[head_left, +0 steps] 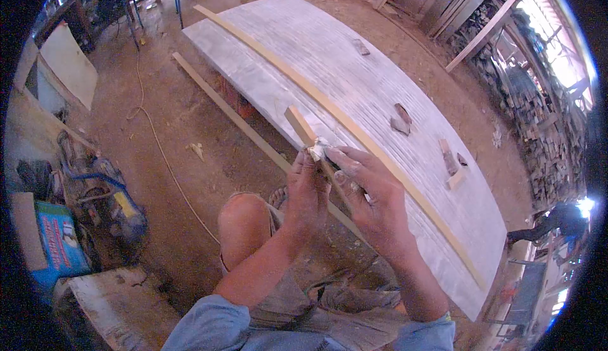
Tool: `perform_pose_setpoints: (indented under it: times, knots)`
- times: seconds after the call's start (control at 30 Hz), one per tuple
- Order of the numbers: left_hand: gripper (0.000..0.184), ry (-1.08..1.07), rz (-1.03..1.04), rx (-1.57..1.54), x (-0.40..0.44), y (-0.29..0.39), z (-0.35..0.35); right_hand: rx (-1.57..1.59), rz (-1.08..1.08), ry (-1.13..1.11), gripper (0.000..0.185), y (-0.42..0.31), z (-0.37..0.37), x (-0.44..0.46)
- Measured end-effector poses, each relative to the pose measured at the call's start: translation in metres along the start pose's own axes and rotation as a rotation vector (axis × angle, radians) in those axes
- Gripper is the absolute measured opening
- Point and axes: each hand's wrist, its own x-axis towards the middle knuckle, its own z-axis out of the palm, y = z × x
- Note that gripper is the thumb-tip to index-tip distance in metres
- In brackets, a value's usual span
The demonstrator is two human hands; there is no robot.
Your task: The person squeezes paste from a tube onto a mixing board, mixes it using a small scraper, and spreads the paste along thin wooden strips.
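Observation:
My left hand [307, 189] is closed, its fingers and thumb together around a narrow wooden strip [299, 123] whose end points up and to the left. A crumpled white lump [318, 146], like putty or a wad, sits on the strip at my fingertips. My right hand [373, 189] has whitened fingertips; its index finger and thumb bend toward the lump and strip, and the index finger touches the lump. Whether that hand pinches anything is partly hidden. Beyond both hands lies a large pale grooved panel [272, 25], with a long wooden batten [342, 115] along it.
Sandpaper pieces [400, 123] and a wooden block [456, 180] lie on the panel. Another long batten [234, 113] runs beside its near edge. A cord [161, 145] crosses the dirt floor by a machine [117, 202] and a blue box [60, 240]. Stacked wood [538, 129] stands at right.

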Motion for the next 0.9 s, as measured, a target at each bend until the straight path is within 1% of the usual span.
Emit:
perform_pose_setpoints:
  times: [0.1,0.17,0.2,0.27,0.4,0.47,0.5,0.57,0.6,0.67,0.7,0.77,0.8,0.87,0.9]
  knots:
    - [0.037,0.024,-0.039,-0.04,0.002,-0.001,-0.007,-0.01,0.029,-0.027,0.037,0.007,0.006,-0.002]
    - [0.034,0.059,-0.003,-0.007,0.003,0.0,-0.003,-0.081,0.068,-0.001,0.029,0.007,0.005,-0.003]
    - [0.034,0.056,-0.005,-0.012,0.004,0.0,-0.005,-0.087,0.069,-0.001,0.029,0.005,0.004,-0.002]
    - [0.032,0.105,-0.004,0.023,0.004,-0.002,-0.011,-0.031,0.167,-0.037,0.029,0.001,-0.001,-0.002]
    - [0.029,0.05,-0.061,-0.004,0.001,0.006,-0.009,-0.074,0.158,-0.019,0.031,0.004,-0.003,-0.002]
    - [0.03,0.098,-0.001,0.006,0.004,0.004,-0.002,-0.232,0.046,0.048,0.035,0.001,-0.006,0.0]
    - [0.03,0.096,-0.004,0.006,0.006,0.004,-0.001,-0.233,0.049,0.05,0.035,-0.003,-0.007,0.003]
    - [0.028,0.086,-0.005,0.03,0.008,0.004,0.0,-0.386,-0.065,0.015,0.037,-0.01,-0.009,0.01]
    - [0.028,0.085,-0.01,0.031,0.01,0.002,0.0,-0.387,-0.06,0.017,0.037,-0.009,-0.009,0.012]
    - [0.028,0.092,-0.006,0.043,0.012,-0.001,-0.002,-0.414,-0.125,0.019,0.038,-0.007,-0.006,0.017]
    - [0.028,0.093,-0.008,0.043,0.011,0.0,-0.002,-0.414,-0.123,0.018,0.038,-0.007,-0.006,0.019]
    - [0.027,0.047,0.028,0.041,0.007,0.004,-0.001,-0.465,-0.101,-0.065,0.036,-0.009,-0.006,0.021]
    - [0.027,0.052,0.026,0.042,0.005,0.007,-0.002,-0.462,-0.099,-0.069,0.036,-0.011,-0.008,0.02]
    - [0.029,0.074,-0.02,0.068,0.002,0.012,0.0,-0.51,-0.089,-0.17,0.033,-0.013,-0.018,0.017]
    - [0.029,0.072,-0.02,0.066,0.003,0.012,-0.001,-0.513,-0.089,-0.169,0.033,-0.009,-0.023,0.015]
